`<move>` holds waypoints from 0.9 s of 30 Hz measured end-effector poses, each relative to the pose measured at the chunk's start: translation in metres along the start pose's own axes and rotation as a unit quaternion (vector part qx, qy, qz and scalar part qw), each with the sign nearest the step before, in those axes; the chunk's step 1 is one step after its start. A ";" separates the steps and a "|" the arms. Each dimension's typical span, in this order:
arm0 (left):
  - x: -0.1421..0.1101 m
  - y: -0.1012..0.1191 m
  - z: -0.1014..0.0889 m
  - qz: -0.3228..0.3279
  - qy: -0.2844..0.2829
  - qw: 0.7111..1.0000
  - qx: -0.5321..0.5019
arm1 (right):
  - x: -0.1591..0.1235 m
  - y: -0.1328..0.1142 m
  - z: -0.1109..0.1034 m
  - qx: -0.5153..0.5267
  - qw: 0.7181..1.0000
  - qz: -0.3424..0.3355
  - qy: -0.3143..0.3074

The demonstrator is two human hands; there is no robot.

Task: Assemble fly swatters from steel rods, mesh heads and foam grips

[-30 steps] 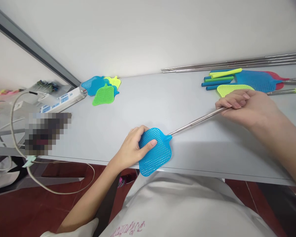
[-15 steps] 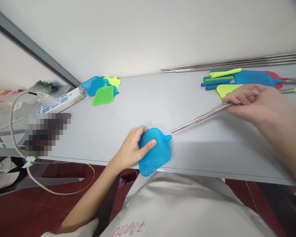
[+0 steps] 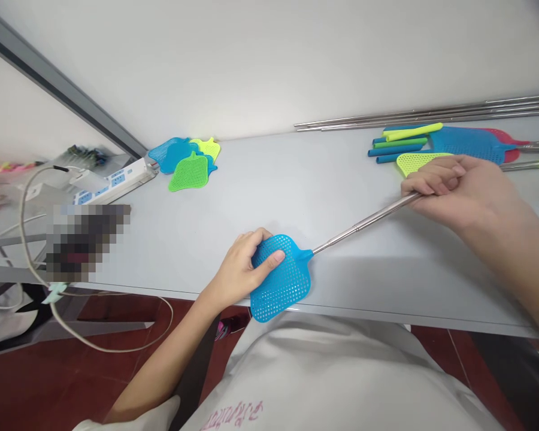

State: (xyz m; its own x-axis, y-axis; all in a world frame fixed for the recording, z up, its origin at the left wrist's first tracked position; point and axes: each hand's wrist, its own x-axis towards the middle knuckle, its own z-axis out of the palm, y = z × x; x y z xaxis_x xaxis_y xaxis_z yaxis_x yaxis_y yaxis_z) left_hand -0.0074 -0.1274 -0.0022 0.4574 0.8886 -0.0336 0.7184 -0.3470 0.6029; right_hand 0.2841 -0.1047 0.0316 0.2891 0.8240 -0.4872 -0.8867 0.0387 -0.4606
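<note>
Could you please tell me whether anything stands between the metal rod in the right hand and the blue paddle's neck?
Nothing visible does: the metal rod meets the blue paddle at its neck. The left hand grips the paddle away from there, and the right hand holds the rod farther back.

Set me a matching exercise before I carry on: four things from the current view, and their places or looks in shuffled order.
Things
1. Nearest blue mesh paddle
2. Slanting metal rod
3. Green mesh paddle
4. Power strip

Places and looks
A. In the grip of the right hand
B. White, with blue socket faces
C. Partly over a blue paddle in the left-hand pile
D. Under the thumb of the left hand

Pairs: 1-D, 2-A, 3-C, 4-B
</note>
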 end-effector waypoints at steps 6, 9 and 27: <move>-0.001 0.001 0.000 -0.024 -0.003 0.999 -0.044 | -0.004 0.007 0.002 0.019 1.000 0.013 0.018; -0.001 0.001 0.000 -0.029 -0.005 0.994 -0.103 | -0.002 0.011 0.001 0.036 0.999 0.022 0.028; -0.001 0.009 0.012 -0.066 0.058 0.993 -0.073 | -0.011 0.017 -0.004 0.022 0.996 -0.079 -0.036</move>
State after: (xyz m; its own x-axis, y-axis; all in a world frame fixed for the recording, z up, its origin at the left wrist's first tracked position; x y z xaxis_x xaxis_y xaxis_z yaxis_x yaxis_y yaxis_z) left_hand 0.0049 -0.1350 -0.0060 0.2952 0.9549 -0.0325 0.6807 -0.1863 0.7085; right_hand 0.2677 -0.1147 0.0264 0.4010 0.8441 -0.3561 -0.8476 0.1944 -0.4938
